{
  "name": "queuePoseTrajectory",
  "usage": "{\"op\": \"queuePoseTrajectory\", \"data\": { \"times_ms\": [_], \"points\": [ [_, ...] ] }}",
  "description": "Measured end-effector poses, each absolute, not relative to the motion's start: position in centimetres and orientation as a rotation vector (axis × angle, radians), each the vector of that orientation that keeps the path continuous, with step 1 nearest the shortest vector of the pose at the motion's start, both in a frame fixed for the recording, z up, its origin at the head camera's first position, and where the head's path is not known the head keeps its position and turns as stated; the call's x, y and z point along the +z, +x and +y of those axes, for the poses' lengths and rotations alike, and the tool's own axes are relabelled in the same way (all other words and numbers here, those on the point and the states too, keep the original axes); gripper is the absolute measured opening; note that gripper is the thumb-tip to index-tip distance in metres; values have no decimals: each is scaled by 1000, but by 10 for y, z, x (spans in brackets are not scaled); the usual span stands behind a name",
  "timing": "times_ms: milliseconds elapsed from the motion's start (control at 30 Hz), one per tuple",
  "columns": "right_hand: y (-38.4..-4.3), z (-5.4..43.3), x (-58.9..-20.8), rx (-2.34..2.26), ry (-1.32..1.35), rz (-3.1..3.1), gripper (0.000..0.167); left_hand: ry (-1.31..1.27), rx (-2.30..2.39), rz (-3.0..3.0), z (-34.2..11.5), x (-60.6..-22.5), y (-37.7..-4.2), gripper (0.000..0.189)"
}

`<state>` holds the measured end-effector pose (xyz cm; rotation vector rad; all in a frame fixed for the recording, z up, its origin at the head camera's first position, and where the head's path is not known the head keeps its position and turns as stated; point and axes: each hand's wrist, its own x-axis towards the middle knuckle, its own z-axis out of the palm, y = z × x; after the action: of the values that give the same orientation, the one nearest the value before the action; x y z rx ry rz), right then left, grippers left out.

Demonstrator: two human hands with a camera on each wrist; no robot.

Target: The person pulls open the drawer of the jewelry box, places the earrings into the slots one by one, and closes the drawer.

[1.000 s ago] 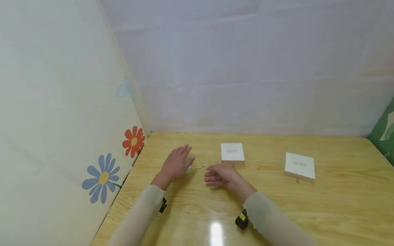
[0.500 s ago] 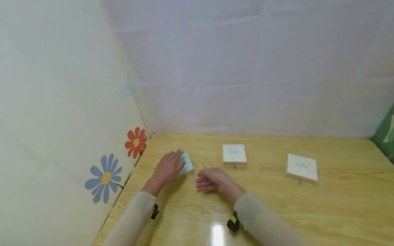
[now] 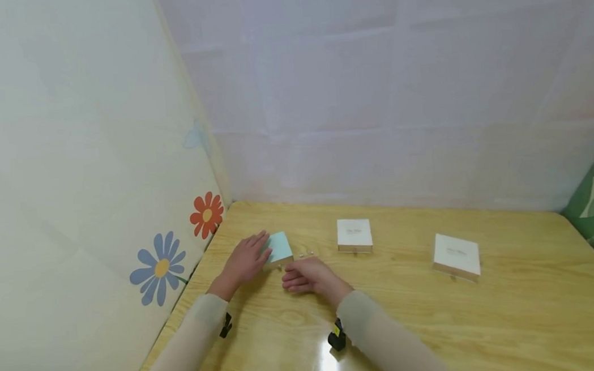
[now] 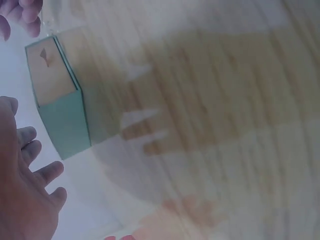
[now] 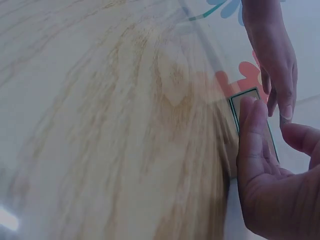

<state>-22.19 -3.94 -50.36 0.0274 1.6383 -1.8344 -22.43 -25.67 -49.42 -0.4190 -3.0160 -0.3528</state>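
Observation:
A small light-teal box (image 3: 278,248) with a tan front (image 4: 52,70) sits on the table, a little ribbon tab (image 4: 46,56) sticking out of that front. My left hand (image 3: 242,261) lies along the box's left side, fingers extended and the thumb by its near edge; firm contact cannot be made out. Just in front of the box's near right corner is my right hand (image 3: 310,276), fingers loosely bent and thumb apart from them, holding nothing visible. In the left wrist view its fingertips (image 4: 31,27) are apart from the tab. Two tiny shiny pieces (image 3: 306,254) lie right of the box.
Two white boxes with faint lettering stand on the wooden table (image 3: 529,307): one white box (image 3: 354,235) behind and right of my right hand, another white box (image 3: 456,256) farther right. A flowered cloth (image 3: 86,164) borders the left edge, a pale cloth (image 3: 373,90) the back.
My left hand has slid left and toward me, uncovering the teal box. My right hand has moved left, from near the middle white box to the teal box's front corner.

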Motion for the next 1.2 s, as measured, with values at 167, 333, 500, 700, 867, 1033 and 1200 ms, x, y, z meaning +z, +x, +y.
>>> {"op": "queuePoseTrajectory", "data": {
  "times_ms": [167, 333, 500, 700, 867, 1033, 1200],
  "points": [
    [-223, -49, -506, -1824, 58, 1638, 31, -428, -388, -3006, -261, -500, -228, 56],
    [-223, -57, -507, -1811, 83, 1659, 30, -414, -416, -3012, -264, -504, -229, 57],
    [-223, -63, -507, -1801, 100, 1660, 28, -401, -420, -3029, -268, -508, -228, 57],
    [-221, -70, -504, -1811, 136, 1687, 24, -384, -451, -3032, -271, -511, -227, 58],
    [-222, -74, -504, -1811, 144, 1707, 23, -373, -487, -3053, -270, -511, -228, 58],
    [-223, -77, -505, -1824, 188, 1740, 20, -416, -452, -3077, -266, -509, -230, 60],
    [-225, -81, -507, -1826, 233, 1762, 19, -440, -441, -3072, -265, -508, -230, 59]
  ]
}}
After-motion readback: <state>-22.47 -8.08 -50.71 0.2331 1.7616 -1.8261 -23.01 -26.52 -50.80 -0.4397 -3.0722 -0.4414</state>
